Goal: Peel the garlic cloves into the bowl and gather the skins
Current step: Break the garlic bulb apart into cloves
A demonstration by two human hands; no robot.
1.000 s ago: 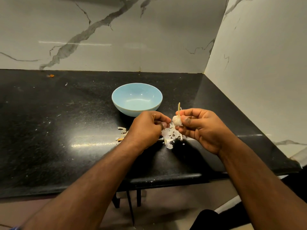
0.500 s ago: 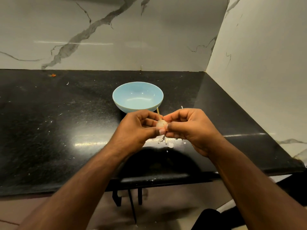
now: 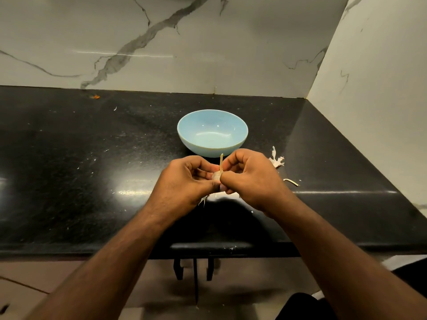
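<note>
Right in front of the blue bowl [image 3: 212, 132], both hands meet over the black table [image 3: 69, 169] and they've got a garlic bulb [image 3: 216, 176] pinched between them. The left hand [image 3: 184, 181] has its fingers curled around the garlic from the left side, thumb tucked underneath near the bottom. The right hand [image 3: 251, 179] grips it from the other side, fingers bent in tight, thumb pressed against the bulb. Only a small pale patch of the garlic actually shows between the fingertips, plus a thin dry stem [image 3: 221, 162] poking straight up out of the grip, its tip in front of the near side of the bowl.

The bowl sits just behind the hands and looks bare inside, nothing but light reflections on the glaze.

Skins are scattered around: a curly white clump [image 3: 276, 160] just to the right of the right hand, a thin strip [image 3: 291, 181] a bit nearer along that side, and some wispy bits [image 3: 203, 199] peeking out from under the left hand. Tiny flecks are dotted all over the table. Behind it all is a marble wall [image 3: 208, 42] with grey veins.
</note>
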